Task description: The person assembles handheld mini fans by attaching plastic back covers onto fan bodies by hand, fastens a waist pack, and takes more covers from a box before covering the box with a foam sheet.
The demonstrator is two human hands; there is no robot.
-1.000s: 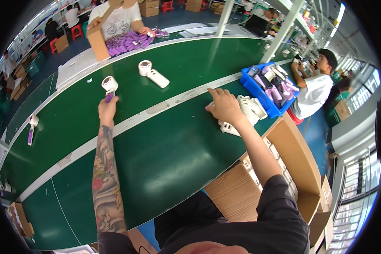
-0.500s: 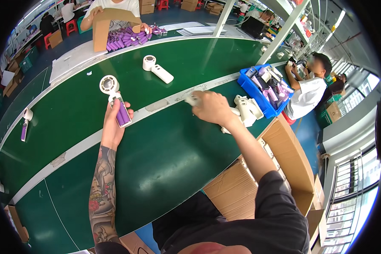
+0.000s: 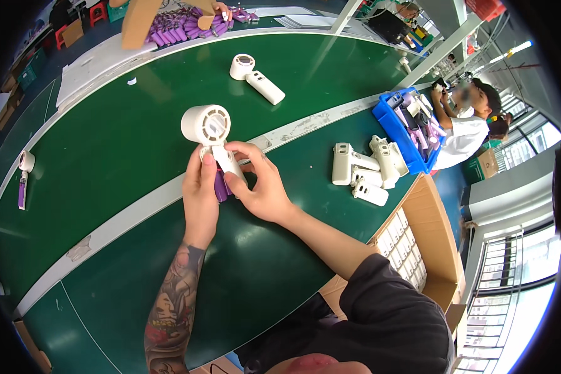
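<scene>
A white handheld fan (image 3: 201, 124) is up over the near green worktop, its round head tipped toward me. My left hand (image 3: 199, 196) is closed round the handle from the left. From the right, my right hand (image 3: 263, 190) pinches a white handle cover (image 3: 228, 163) and holds it against the fan's handle. Purple battery cells (image 3: 221, 187) show below the cover, between my hands. My fingers hide how far the cover sits on the handle. To the right, several loose white handle covers (image 3: 364, 174) lie in a small heap.
On the green belt (image 3: 131, 131) lie a white fan with a covered handle (image 3: 265, 87) and, far left, one with purple showing (image 3: 22, 190). A blue bin (image 3: 389, 121) of parts stands right, above an open carton (image 3: 439, 230). Purple cells (image 3: 181, 26) are piled across the belt; a co-worker sits right.
My right hand has come left from near the loose covers, bringing one cover to the fan. My left hand has moved right with the fan. The view has shifted somewhat.
</scene>
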